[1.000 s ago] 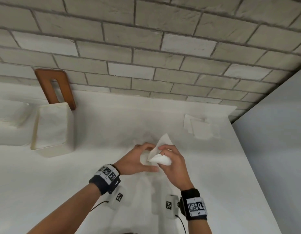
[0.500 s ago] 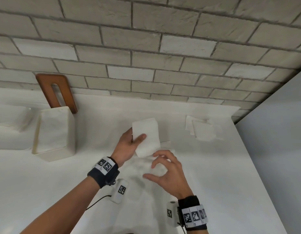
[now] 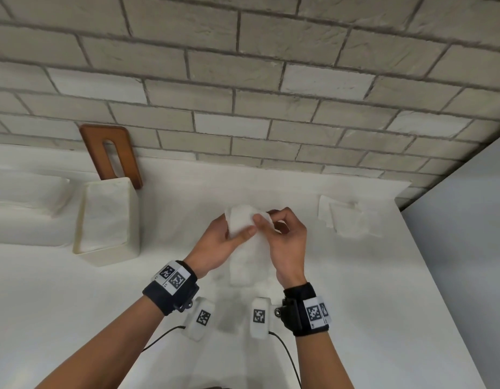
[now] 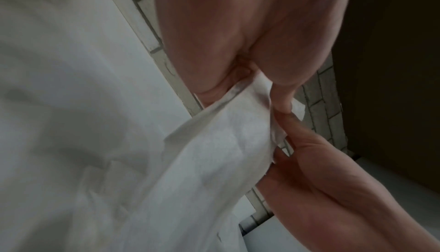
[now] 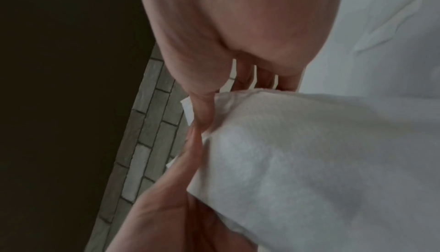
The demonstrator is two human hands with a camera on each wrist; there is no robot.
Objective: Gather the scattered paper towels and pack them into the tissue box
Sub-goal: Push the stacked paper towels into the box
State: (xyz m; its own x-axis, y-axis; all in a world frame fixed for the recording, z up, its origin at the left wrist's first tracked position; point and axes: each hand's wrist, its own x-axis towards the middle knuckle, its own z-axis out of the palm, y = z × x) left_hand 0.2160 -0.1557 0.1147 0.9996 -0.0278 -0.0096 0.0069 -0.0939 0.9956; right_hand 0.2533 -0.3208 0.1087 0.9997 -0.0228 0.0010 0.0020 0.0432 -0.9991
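Grey-beige brick wall with dark mortar lines behind a white matte countertop, plain pale grey side wall closing the right corner, brown wooden slotted board leaning on the bricks, lighting soft and even.

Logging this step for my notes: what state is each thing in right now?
Towel: off the counter, pinched by both hands.
Left hand: grips the towel.
Right hand: pinches the towel's edge.
Tissue box: open, holding towels.
Wooden lid: off, leaning against the wall.
Loose towels: flat on the counter.
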